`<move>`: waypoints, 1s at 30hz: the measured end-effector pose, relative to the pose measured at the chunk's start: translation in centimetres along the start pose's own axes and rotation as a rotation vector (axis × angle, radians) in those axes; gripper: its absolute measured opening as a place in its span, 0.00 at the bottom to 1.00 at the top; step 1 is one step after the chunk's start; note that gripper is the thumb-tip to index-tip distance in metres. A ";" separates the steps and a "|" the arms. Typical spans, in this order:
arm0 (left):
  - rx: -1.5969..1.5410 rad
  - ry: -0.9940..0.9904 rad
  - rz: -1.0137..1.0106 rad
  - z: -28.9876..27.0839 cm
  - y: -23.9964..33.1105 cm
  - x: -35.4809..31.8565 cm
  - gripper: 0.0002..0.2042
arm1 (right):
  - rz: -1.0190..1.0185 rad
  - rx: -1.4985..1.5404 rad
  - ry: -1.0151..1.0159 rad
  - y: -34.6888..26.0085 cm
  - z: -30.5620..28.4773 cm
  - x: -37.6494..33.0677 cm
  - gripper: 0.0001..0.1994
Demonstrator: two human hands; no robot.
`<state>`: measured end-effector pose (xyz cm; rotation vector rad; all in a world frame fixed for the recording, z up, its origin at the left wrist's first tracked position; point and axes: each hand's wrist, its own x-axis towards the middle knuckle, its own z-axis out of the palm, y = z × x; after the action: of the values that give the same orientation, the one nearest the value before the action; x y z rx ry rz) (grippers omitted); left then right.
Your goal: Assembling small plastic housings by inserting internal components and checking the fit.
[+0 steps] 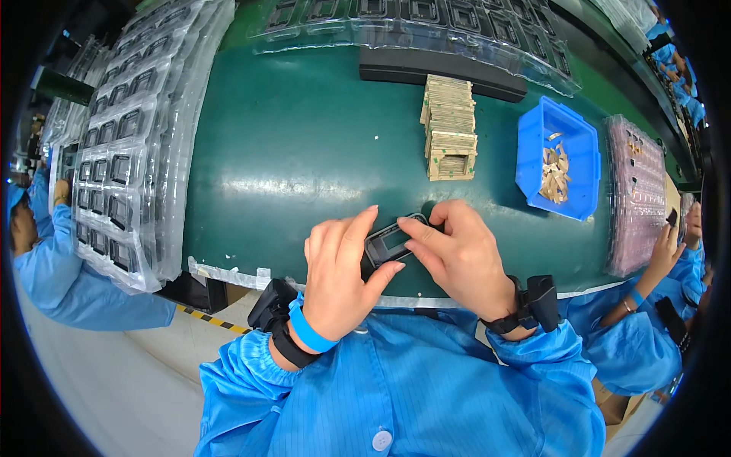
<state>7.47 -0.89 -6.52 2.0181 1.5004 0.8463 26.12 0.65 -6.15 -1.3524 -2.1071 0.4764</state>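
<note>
While the two hands meet near the close edge of the green tabletop (289, 137), the item under handling is a small black frame (387, 242) with a greyish window, lying tilted between the fingers of both hands. The left hand (333, 263) has its thumb and forefinger spread wide on either side of the frame, the thumb tip near its close edge; from where I stand I cannot tell how firmly they grip. The right hand (466, 255) sets its forefinger and thumb tips on the opposite end of the frame, slightly apart; whether they pinch it or only press on it cannot be determined.

Noted beyond the right fingers: a stack of tan rectangular frames (451, 141) with green spots, and behind it a long black bar (438, 75). Farther right of the same fingers stands a blue bin (585, 164) holding tan scraps (556, 175), and past it a pile of pink trays (638, 198).

Well to the left of the left fingers are stacked clear trays (164, 152) with black parts in their pockets; more clear plastic trays (365, 30) lie at the far side, beyond both hands. A blue band (308, 329) circles the left wrist. One co-worker (99, 266) sits far left of the fingers, another (628, 335) to their right.
</note>
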 end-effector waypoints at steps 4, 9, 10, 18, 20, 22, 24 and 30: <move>-0.036 0.003 -0.008 0.5 -0.5 -0.2 0.32 | -0.068 -0.028 -0.007 0.3 0.0 -0.2 0.14; 0.004 0.044 0.121 0.9 -1.3 -0.2 0.22 | 0.018 0.056 0.018 0.0 1.0 0.1 0.09; 0.001 0.039 0.125 0.9 -1.2 -0.2 0.22 | 0.052 0.057 0.046 -0.1 1.3 0.2 0.07; 0.006 0.064 0.132 1.9 -0.7 -0.7 0.21 | 0.247 0.069 0.128 -0.6 1.5 0.5 0.08; 0.018 0.068 0.148 2.2 -0.7 -0.8 0.21 | 0.256 0.069 0.126 -0.6 1.4 0.7 0.09; 0.031 0.073 0.165 2.2 -0.8 -0.8 0.21 | 0.259 0.010 0.103 -0.6 1.3 0.9 0.09; 0.031 0.066 0.158 2.2 -0.7 -0.9 0.21 | 0.258 -0.006 0.111 -0.6 1.2 0.8 0.08; 0.048 0.071 0.148 2.2 -0.7 -1.0 0.21 | 0.238 -0.035 0.143 -0.7 1.6 0.9 0.05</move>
<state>8.40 -1.66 -8.67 2.1770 1.4353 0.9582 24.33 1.18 -6.77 -1.6170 -1.8572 0.4260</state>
